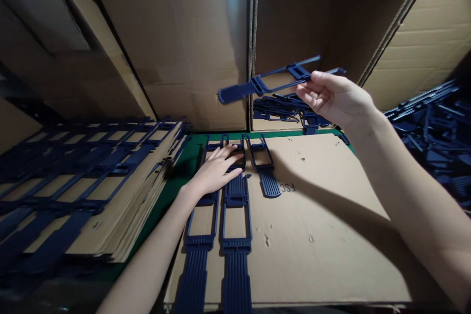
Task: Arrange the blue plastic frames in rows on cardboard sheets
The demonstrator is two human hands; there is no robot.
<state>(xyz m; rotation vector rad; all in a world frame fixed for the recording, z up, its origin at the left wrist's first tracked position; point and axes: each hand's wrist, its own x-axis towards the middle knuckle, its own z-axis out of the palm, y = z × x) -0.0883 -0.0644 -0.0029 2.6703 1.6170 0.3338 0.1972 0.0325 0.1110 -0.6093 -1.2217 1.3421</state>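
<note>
Raised over the cardboard sheet, my right hand [331,93] pinches a dark blue plastic frame [239,92] by one of its long side rails; its flat, rounded tongue points left. My left hand [217,169] lies flat with spread fingers on similar blue frames on the sheet, covering parts of them. Two long frames [237,245] run side by side toward the near edge. To the right of my left hand, another blue frame [270,181] lies with its ribbed tongue toward me. The cardboard sheet [312,255] carries the printed letters FSC.
At left stands a stack of cardboard sheets [136,216] topped with rows of blue frames [91,157]. A heap of blue frames [434,137] fills the right side. More frames [279,108] lie inside a cardboard box behind. Green table surface [187,157] shows between the stacks.
</note>
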